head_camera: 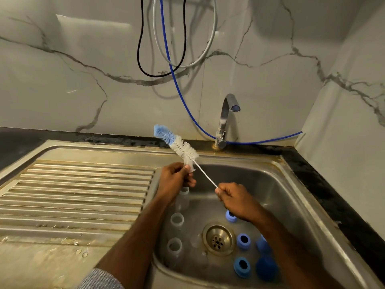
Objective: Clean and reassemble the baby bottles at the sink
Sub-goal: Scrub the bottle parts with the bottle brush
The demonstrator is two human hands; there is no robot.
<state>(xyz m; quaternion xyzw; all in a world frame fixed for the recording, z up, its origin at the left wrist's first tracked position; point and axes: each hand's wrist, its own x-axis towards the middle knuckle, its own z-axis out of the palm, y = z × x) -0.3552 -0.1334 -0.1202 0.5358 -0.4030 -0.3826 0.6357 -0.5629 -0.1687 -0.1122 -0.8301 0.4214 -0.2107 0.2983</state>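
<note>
Bottle brush (177, 143) up over the sink (291, 197), left hand (176, 179) pinching something small and clear at its bristles, right hand (235, 200) clamped on the wire handle. Steel basin, ribbed drainboard (79, 195), marble wall, tap (226, 119) behind. Three clear bottles (177, 221) below, one half hidden by the left wrist; five blue caps (243, 241), some partly covered.

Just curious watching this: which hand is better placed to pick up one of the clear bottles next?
The left hand. It hovers directly above the clear bottles along the sink's left side. The right hand grips the bottle brush's wire handle nearer the blue rings.
</note>
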